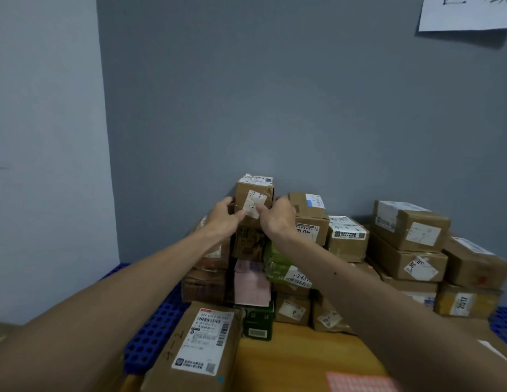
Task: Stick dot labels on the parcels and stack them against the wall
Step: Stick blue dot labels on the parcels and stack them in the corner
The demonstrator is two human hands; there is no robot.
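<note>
A small brown cardboard parcel point(253, 200) with white labels sits on top of the pile of parcels point(277, 267) stacked against the grey wall point(275, 94). My left hand point(225, 215) grips its left side, thumb on the front face. My right hand point(279, 216) grips its right side, fingers curled round the edge. A pink sheet of dot labels point(359, 381) lies at the bottom edge of the view on the wooden table point(303, 355). A long brown parcel point(201, 346) with a printed shipping label lies near me, left of the table.
More brown parcels point(410, 250) are stacked to the right along the wall. A blue perforated pallet point(150, 335) lies under the piles. A white wall point(45, 137) stands on the left. A paper sign point(467, 12) hangs at the upper right.
</note>
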